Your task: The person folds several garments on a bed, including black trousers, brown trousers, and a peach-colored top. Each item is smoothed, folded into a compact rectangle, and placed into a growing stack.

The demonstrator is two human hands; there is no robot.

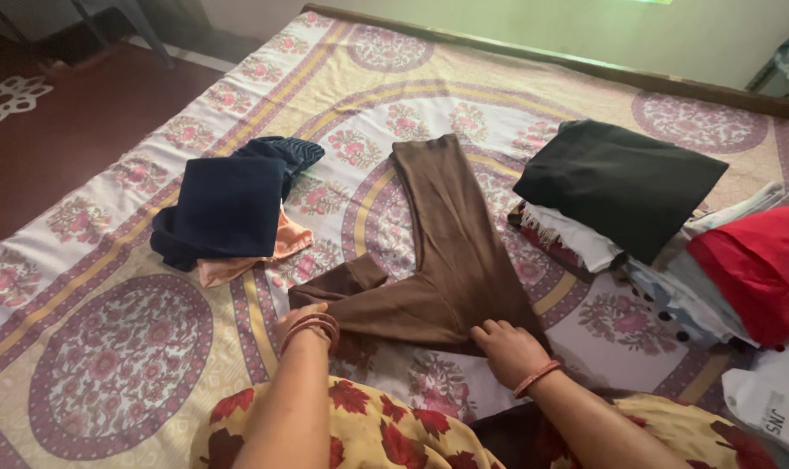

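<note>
Brown garment (442, 252): lies flat on the patterned bedspread (117, 347), near the middle of the bed; the long part runs away from the person and the wide end is closest to them, with a short piece bent off to the left.
Left hand (303, 320): rests on the near-left edge of the brown garment; the fingers are mostly hidden behind the wrist and bangles, so I cannot tell whether they pinch the cloth or only press it.
Right hand (509, 349): lies palm down on the near-right edge, fingers spread and loose, pressing rather than gripping.
How it will handle: looks like thin, soft, stretchy cloth, light and limp, likely to sag and crease when lifted; best taken by the 2 corners of the wide near end.
To the left: a dark blue garment (230, 208) heaped over a peach one (286, 243).
To the right: a stack of folded clothes topped by a black piece (620, 182), with a red piece (759, 260) beside it.
</note>
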